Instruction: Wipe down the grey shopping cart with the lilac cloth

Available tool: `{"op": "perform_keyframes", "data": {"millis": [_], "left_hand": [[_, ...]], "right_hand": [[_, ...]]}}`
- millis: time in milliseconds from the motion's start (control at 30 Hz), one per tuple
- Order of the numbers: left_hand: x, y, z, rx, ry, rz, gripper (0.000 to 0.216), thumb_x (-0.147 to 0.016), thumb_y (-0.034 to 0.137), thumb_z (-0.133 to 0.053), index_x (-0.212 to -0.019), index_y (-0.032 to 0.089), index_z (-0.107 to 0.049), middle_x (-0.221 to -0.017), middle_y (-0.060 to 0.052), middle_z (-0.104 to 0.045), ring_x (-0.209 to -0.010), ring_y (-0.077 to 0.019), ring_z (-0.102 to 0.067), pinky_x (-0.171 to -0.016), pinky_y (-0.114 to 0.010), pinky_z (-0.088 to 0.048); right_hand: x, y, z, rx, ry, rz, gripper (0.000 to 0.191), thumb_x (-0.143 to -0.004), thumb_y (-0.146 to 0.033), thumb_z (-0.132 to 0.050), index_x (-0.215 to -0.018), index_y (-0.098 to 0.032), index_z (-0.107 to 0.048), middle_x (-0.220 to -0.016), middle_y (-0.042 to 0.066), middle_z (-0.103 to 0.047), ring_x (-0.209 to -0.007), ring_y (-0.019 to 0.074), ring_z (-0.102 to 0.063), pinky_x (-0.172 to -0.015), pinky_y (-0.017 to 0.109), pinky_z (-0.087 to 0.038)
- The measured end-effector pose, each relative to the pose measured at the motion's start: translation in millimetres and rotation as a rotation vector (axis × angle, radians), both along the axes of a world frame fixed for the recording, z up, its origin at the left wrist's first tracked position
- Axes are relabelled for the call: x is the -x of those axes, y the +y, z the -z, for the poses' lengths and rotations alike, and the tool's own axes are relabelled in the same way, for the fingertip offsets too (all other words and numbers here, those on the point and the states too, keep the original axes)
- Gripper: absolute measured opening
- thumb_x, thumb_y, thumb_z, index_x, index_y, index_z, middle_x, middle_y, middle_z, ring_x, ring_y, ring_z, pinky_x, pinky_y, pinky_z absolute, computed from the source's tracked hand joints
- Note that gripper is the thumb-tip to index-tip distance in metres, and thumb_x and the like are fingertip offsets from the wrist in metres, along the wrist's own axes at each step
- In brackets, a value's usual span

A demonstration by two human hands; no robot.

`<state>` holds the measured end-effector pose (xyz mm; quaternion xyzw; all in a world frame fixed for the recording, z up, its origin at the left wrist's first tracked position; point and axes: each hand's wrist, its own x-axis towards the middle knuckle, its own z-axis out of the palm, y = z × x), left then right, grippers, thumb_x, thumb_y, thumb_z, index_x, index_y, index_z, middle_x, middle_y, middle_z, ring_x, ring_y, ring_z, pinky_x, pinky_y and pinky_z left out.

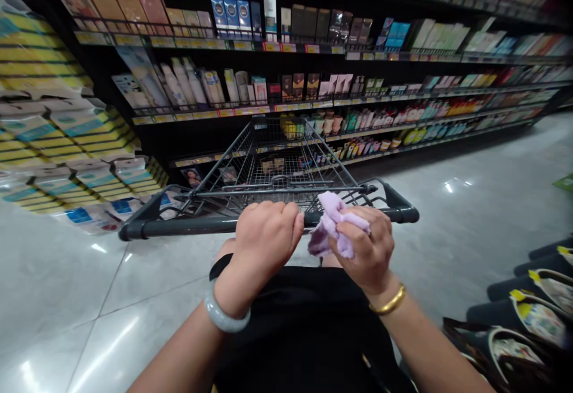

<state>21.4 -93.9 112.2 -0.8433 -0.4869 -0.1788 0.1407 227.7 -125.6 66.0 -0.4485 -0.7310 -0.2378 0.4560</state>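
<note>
The grey metal-wire shopping cart point(250, 189) is spreading across the centre of the frame, its open basket narrowing toward the shelves and its wire grid showing. Its smooth, dark grey, rounded handlebar point(188, 226) is running across the middle, ending in thick angular corner pieces. The left hand point(268, 230) is clenching its fingers around this handlebar, just left of centre. Right of centre, the right hand point(372, 243) is grasping a crumpled, soft, pale lilac cloth point(332, 221), which is bunching between thumb and fingers and drooping in a darker fold at its left; whether these fingers are also touching the handlebar, I cannot tell.

No brand on the cart is showing legibly. In the upper middle, blue rectangular cartons point(230, 15) are bearing round emblems, their lettering too small to read. Yellow, white and red price labels point(280, 48) are lining the shelf edges, likewise unreadable.
</note>
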Motion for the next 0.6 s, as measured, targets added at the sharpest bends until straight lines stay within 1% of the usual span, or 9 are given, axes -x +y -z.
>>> {"op": "perform_keyframes", "data": {"millis": [67,133,200,267,333,367,400,467,600], "left_hand": [[0,0,-0.3,0.005,0.001,0.002,0.036,-0.098,0.039,-0.035,-0.079,0.021,-0.060,-0.071,-0.006,-0.066,-0.067,-0.0203,-0.058,-0.062,-0.035,-0.030],[0,0,-0.2,0.003,0.001,0.003,0.036,-0.098,0.039,-0.035,-0.079,0.021,-0.060,-0.071,-0.006,-0.066,-0.067,-0.0207,-0.058,-0.062,-0.034,-0.030],[0,1,0.2,-0.004,-0.001,0.003,0.037,-0.098,0.039,-0.034,-0.079,0.021,-0.059,-0.070,-0.006,-0.065,-0.067,-0.0212,-0.059,-0.062,-0.034,-0.030],[-1,2,0.4,-0.009,0.001,0.007,0.037,-0.099,0.039,-0.034,-0.079,0.021,-0.060,-0.070,-0.006,-0.065,-0.067,-0.0216,-0.059,-0.061,-0.035,-0.030],[-1,3,0.4,-0.013,0.001,0.009,0.037,-0.098,0.038,-0.034,-0.079,0.020,-0.060,-0.070,-0.006,-0.065,-0.067,-0.0217,-0.059,-0.061,-0.035,-0.030],[-1,4,0.5,-0.014,-0.002,0.010,0.037,-0.098,0.038,-0.035,-0.079,0.020,-0.060,-0.070,-0.006,-0.065,-0.066,-0.0215,-0.059,-0.061,-0.035,-0.031],[-2,4,0.6,-0.015,-0.005,0.011,0.036,-0.098,0.038,-0.035,-0.078,0.020,-0.060,-0.070,-0.006,-0.065,-0.066,-0.0212,-0.059,-0.061,-0.035,-0.031],[-2,4,1.1,-0.020,-0.009,0.015,0.036,-0.098,0.038,-0.036,-0.078,0.020,-0.060,-0.070,-0.006,-0.065,-0.066,-0.0206,-0.059,-0.061,-0.034,-0.032],[0,4,3.0,-0.035,-0.017,0.028,0.035,-0.098,0.037,-0.036,-0.082,0.019,-0.061,-0.072,-0.006,-0.066,-0.068,-0.0212,-0.060,-0.063,-0.035,-0.033]], "right_hand": [[-3,2,-9.0,0.053,-0.016,-0.010,0.017,-0.077,-0.025,-0.067,-0.091,-0.026,-0.058,-0.101,0.006,-0.065,-0.097,0.0244,-0.063,-0.088,0.042,-0.050],[-13,8,-25.9,0.189,0.044,0.104,0.015,-0.079,-0.031,-0.063,-0.092,-0.024,-0.059,-0.095,0.006,-0.066,-0.088,0.0231,-0.063,-0.079,0.038,-0.050],[-24,20,-46.9,0.408,0.086,0.260,0.017,-0.080,-0.033,-0.060,-0.094,-0.024,-0.059,-0.087,0.003,-0.067,-0.077,0.0207,-0.062,-0.068,0.032,-0.046],[-30,36,-66.2,0.600,0.017,0.384,0.016,-0.079,-0.034,-0.059,-0.093,-0.025,-0.061,-0.082,0.002,-0.067,-0.070,0.0198,-0.061,-0.060,0.029,-0.039],[-26,53,-78.9,0.659,-0.091,0.476,0.016,-0.080,-0.034,-0.058,-0.092,-0.024,-0.062,-0.083,0.004,-0.067,-0.072,0.0208,-0.061,-0.059,0.029,-0.035],[-20,62,-82.1,0.662,-0.147,0.490,0.017,-0.082,-0.033,-0.057,-0.093,-0.022,-0.062,-0.085,0.006,-0.067,-0.075,0.0215,-0.062,-0.061,0.030,-0.035],[-12,70,-83.4,0.663,-0.201,0.480,0.018,-0.084,-0.033,-0.055,-0.094,-0.021,-0.063,-0.088,0.008,-0.068,-0.078,0.0221,-0.062,-0.062,0.030,-0.036],[10,83,-82.1,0.682,-0.303,0.389,0.019,-0.086,-0.031,-0.053,-0.098,-0.019,-0.063,-0.092,0.010,-0.068,-0.083,0.0223,-0.063,-0.066,0.030,-0.038],[51,95,-79.4,0.710,-0.417,0.078,0.015,-0.087,-0.028,-0.054,-0.097,-0.020,-0.062,-0.094,0.007,-0.068,-0.086,0.0192,-0.062,-0.071,0.028,-0.039]]}}
